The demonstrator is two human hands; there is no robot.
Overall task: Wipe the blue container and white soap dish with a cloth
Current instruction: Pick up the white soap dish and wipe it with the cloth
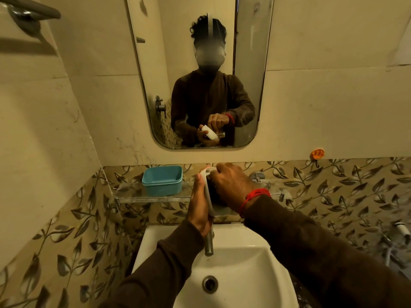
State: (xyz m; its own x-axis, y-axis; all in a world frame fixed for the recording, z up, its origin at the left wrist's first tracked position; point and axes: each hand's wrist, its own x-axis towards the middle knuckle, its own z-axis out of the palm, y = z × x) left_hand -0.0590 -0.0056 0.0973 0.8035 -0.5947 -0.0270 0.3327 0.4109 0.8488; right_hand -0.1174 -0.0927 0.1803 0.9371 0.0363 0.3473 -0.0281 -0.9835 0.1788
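Left hand (pixel 199 210) is gripping white soap dish (pixel 208 192) mid-frame; right hand (pixel 231 183) is clenching dark cloth (pixel 214 194) inside. Should be working corners.

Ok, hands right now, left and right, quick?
Left hand: holds the soap dish on edge, fingers along its side.
Right hand: fingers curled, pressing a dark cloth into the dish.

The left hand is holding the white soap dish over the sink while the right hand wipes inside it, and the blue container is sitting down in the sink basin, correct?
Not quite. The blue container sits on the glass shelf under the mirror, not in the sink, as the head view shows. The rest holds: the left hand holds the white soap dish above the sink while the right hand wipes inside it.
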